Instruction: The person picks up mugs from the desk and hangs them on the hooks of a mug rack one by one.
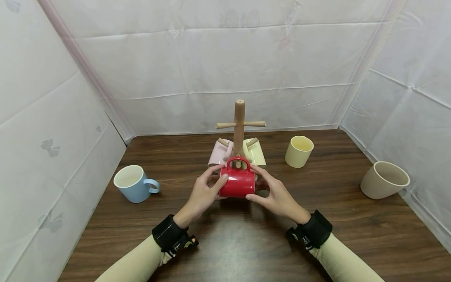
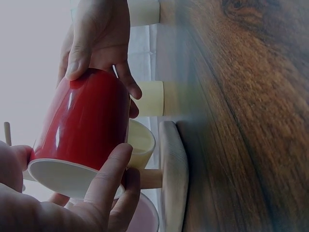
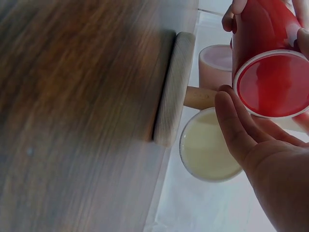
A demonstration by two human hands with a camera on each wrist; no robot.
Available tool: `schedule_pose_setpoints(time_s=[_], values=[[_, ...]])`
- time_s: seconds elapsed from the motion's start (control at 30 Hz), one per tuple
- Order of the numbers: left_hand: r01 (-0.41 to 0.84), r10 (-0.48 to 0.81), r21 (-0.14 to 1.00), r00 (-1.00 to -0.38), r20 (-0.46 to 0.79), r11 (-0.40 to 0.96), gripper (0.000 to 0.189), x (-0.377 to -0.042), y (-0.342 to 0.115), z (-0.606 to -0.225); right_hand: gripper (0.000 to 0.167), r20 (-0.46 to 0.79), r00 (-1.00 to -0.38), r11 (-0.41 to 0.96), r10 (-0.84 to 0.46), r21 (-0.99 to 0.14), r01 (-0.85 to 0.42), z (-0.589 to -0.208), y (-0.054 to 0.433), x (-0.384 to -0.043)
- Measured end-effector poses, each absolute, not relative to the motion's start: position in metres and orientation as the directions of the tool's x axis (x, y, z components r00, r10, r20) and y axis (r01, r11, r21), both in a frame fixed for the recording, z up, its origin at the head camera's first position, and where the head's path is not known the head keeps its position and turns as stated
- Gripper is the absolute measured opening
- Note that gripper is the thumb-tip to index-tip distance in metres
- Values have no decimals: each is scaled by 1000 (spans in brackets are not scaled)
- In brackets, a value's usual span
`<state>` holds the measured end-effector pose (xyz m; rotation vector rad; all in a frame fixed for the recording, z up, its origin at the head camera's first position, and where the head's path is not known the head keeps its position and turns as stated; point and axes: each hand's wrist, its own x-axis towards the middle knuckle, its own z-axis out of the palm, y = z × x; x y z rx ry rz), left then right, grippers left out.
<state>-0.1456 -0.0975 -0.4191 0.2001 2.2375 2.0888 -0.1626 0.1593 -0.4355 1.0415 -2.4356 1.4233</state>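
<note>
Both hands hold a red mug (image 1: pixel 239 185) on its side in front of a wooden mug tree (image 1: pixel 239 117). My left hand (image 1: pixel 203 188) grips the end with the white-lined opening (image 2: pixel 63 176). At the other end, my right hand (image 1: pixel 281 197) holds the mug with thumb and fingers around its base (image 3: pixel 273 84). The red handle (image 1: pixel 230 161) points up and overlaps a front peg of the tree. Behind it, a pink mug (image 1: pixel 215 154) and a pale yellow mug (image 1: pixel 258 156) hang on lower pegs. Two upper pegs (image 1: pixel 258 123) stick out sideways with nothing on them.
A light blue mug (image 1: pixel 135 194) stands at the left, handle to the right. On the right are a yellow cup (image 1: pixel 296 157) and, nearer the edge, a beige cup (image 1: pixel 377 184). White cloth walls (image 1: pixel 225 62) enclose the dark wooden table (image 1: pixel 225 250) at the back and sides.
</note>
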Motion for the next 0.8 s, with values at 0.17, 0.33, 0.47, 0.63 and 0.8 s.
schedule_pose_setpoints(time_s=[0.17, 0.33, 0.47, 0.63, 0.8], values=[[32, 144, 998, -989, 23, 61, 46, -148, -96, -420, 86, 412, -766, 324, -493, -730, -602, -437, 159, -164], [28, 148, 999, -989, 22, 43, 48, -151, -96, -422, 85, 399, -778, 315, -485, -751, -581, -435, 157, -163], [26, 142, 998, -990, 19, 52, 54, -153, -98, -424, 87, 389, -784, 314, -484, -759, -570, -440, 157, -166], [37, 132, 997, -991, 27, 68, 61, -158, -98, -425, 90, 389, -785, 297, -482, -771, -563, -440, 156, -168], [30, 121, 997, -992, 21, 72, 61, -160, -97, -425, 92, 376, -788, 282, -487, -787, -550, -440, 154, -172]])
